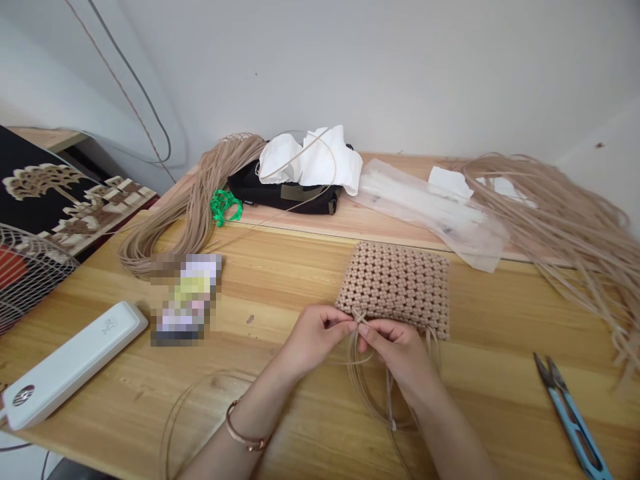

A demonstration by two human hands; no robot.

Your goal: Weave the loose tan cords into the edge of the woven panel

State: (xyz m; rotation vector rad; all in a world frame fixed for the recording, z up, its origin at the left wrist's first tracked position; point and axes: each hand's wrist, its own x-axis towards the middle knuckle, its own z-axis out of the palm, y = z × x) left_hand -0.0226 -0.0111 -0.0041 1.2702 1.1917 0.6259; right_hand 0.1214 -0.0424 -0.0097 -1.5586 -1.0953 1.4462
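A tan woven piece [395, 283] with a knotted, open pattern lies on the wooden table in front of me. At its lower left edge, my left hand [320, 337] pinches thin tan cords between thumb and fingers. My right hand [400, 347] meets it there, thumb and index finger closed on the same cords. A small crossing of strands [359, 315] shows just above my fingertips. Loose cords [367, 393] hang in a loop below the hands toward the table's near edge. The fingertips partly hide the strands they grip.
Blue-handled thread snips [570, 420] lie at the right. Cord bundles [200, 200] spread at back left and right. A black pouch [285, 193] with white paper [325, 160], a green openwork item [226, 207], a plastic bag [435, 213], a blurred phone-like object [190, 297] and a white device [75, 367] surround the work.
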